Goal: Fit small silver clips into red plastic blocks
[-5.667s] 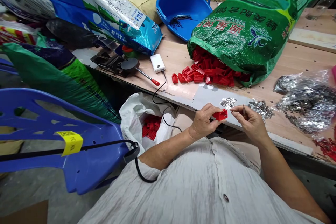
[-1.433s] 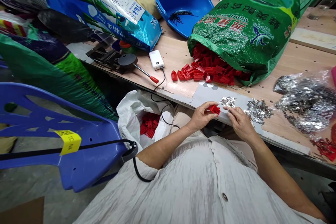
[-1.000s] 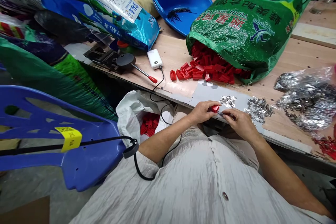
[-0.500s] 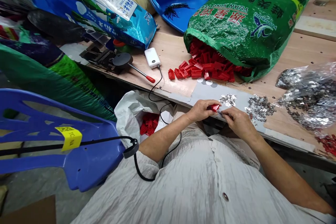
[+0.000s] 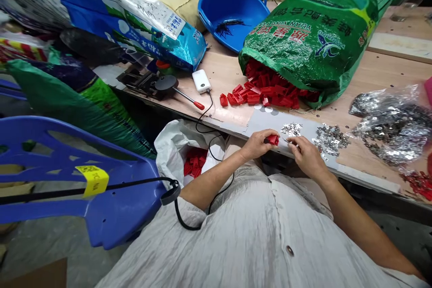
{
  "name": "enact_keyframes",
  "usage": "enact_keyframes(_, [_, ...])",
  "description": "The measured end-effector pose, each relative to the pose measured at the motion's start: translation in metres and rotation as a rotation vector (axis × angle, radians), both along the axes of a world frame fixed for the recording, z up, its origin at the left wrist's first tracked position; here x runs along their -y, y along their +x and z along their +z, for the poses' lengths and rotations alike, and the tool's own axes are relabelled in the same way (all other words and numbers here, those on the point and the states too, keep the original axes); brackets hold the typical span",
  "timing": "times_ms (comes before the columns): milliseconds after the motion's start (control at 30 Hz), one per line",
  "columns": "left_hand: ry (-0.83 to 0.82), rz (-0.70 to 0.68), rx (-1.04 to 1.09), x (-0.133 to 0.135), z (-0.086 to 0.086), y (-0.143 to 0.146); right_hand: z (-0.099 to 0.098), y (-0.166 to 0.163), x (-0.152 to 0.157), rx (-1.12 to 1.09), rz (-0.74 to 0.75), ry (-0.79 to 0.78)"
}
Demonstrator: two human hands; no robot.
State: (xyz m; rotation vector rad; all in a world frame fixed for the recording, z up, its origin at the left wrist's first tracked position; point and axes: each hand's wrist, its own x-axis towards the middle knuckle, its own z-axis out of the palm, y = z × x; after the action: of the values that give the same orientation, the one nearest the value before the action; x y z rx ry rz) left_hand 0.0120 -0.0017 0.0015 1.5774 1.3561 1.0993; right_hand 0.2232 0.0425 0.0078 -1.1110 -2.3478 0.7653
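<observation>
Both forearms reach forward, wrists bent inward, meeting at the near edge of the wooden table [image 5: 229,72]. The left hand [image 5: 257,145] curls around a small red plastic clip [image 5: 272,139], pinching it. The right hand [image 5: 306,158] pinches a tiny silvery metal piece [image 5: 287,141] against the clip. Just beyond lies a heap of silver metal bits [image 5: 292,129]. Farther off, loose red clips [image 5: 263,94] spill from a green woven sack [image 5: 313,40].

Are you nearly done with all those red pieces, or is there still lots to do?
Maybe done: red pieces lie in the white bag by the lap, finished or not I cannot tell. In hand: the left hand holds one red piece; the right hand pinches a small metal bit beside it. Left: lots. The green sack spills more red parts, and heaps of metal bits lie on the table.
</observation>
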Motion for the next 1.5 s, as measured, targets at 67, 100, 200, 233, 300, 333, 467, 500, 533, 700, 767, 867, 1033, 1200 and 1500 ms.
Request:
enact_keyframes(67, [-0.004,0.048,0.078,0.005,0.003,-0.001,0.003,0.005,0.001,-0.06,-0.026,-0.014])
enact_keyframes(100, [-0.008,0.069,0.145,0.007,0.004,0.0,0.005,0.007,0.002,-0.08,-0.03,-0.048])
enact_keyframes(200, [-0.076,0.101,0.418,0.012,0.01,0.004,0.012,0.009,0.008,-0.125,0.028,-0.229])
enact_keyframes(233, [-0.12,0.103,0.524,0.014,0.012,0.006,0.015,0.008,0.011,-0.141,0.063,-0.276])
enact_keyframes(300, [-0.228,0.091,0.748,0.018,0.018,0.012,0.021,0.005,0.015,-0.166,0.125,-0.316])
enact_keyframes(333, [-0.282,0.082,0.856,0.019,0.021,0.015,0.023,0.003,0.017,-0.169,0.146,-0.316])
enact_keyframes(467, [-0.45,0.086,1.14,0.026,0.026,0.025,0.029,-0.002,0.022,-0.156,0.165,-0.29])
enact_keyframes(500, [-0.47,0.101,1.182,0.027,0.026,0.026,0.029,-0.003,0.023,-0.154,0.163,-0.283])
enact_keyframes(533, [-0.485,0.111,1.219,0.028,0.026,0.028,0.029,-0.003,0.023,-0.153,0.163,-0.277])
enact_keyframes(700, [-0.534,0.122,1.34,0.031,0.024,0.032,0.026,-0.003,0.023,-0.132,0.151,-0.224])
enact_keyframes(767, [-0.533,0.133,1.35,0.031,0.024,0.034,0.024,-0.003,0.023,-0.124,0.106,-0.168])
enact_keyframes(867, [-0.521,0.127,1.35,0.031,0.024,0.038,0.02,-0.004,0.023,-0.167,0.038,-0.116])
enact_keyframes(1033, [-0.515,0.124,1.337,0.03,0.021,0.044,0.014,-0.007,0.02,-0.268,0.002,-0.212])
enact_keyframes(1200, [-0.486,0.136,1.163,0.033,0.024,0.017,0.021,0.012,0.004,-0.249,-0.041,-0.247])
enact_keyframes(1500, [-0.369,0.4,0.475,0.092,0.059,-0.133,0.005,0.101,-0.029,0.059,-0.375,-0.001])
